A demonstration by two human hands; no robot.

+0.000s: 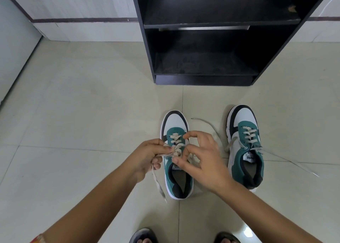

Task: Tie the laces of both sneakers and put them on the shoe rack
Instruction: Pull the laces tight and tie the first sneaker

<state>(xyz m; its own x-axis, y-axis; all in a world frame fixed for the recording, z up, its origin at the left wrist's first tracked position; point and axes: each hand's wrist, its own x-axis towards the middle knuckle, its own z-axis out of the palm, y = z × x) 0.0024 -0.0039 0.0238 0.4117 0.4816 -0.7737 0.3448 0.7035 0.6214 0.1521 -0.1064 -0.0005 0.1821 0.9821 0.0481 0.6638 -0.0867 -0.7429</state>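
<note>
Two teal, white and black sneakers stand side by side on the tiled floor, toes pointing at the dark shoe rack (204,80). Over the left sneaker (174,122), my left hand (147,155) pinches its beige lace (176,150), whose loose end trails down to the floor on the left. My right hand (204,156) grips the other part of the same lace above the tongue. The right sneaker (244,145) sits untouched, and its untied laces (211,126) sprawl out over the floor on both sides.
The rack has two dark shelves open to the front and stands against a pale wall. Light floor tiles spread to the left of the shoes. My feet in dark sandals (145,236) show at the bottom edge.
</note>
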